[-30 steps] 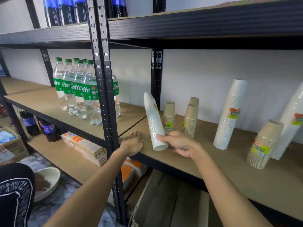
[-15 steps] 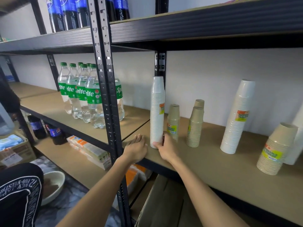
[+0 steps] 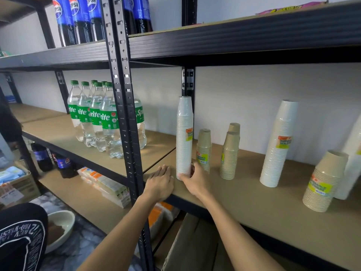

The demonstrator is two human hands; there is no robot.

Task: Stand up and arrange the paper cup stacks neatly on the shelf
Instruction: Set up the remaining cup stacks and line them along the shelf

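right-edge white stack (image 3: pixel 354 173): cut off | Pepsi bottles (image 3: pixel 78 22): tops cropped | rear brown stack (image 3: pixel 234 127): half hidden

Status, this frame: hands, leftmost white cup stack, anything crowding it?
Right hand grips base of tall white cup stack, upright. Left hand flat on shelf. Brown cup stack close beside it; contact unclear.

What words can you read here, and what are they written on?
"EPSI": on the blue-labelled cola bottles.
"rite" and "Spr": on the green-labelled clear bottles.
The yellow stickers on the white cup stack and the brown cup stacks are too blurred to read.
The white lettering on the black garment is upside down and unreadable.
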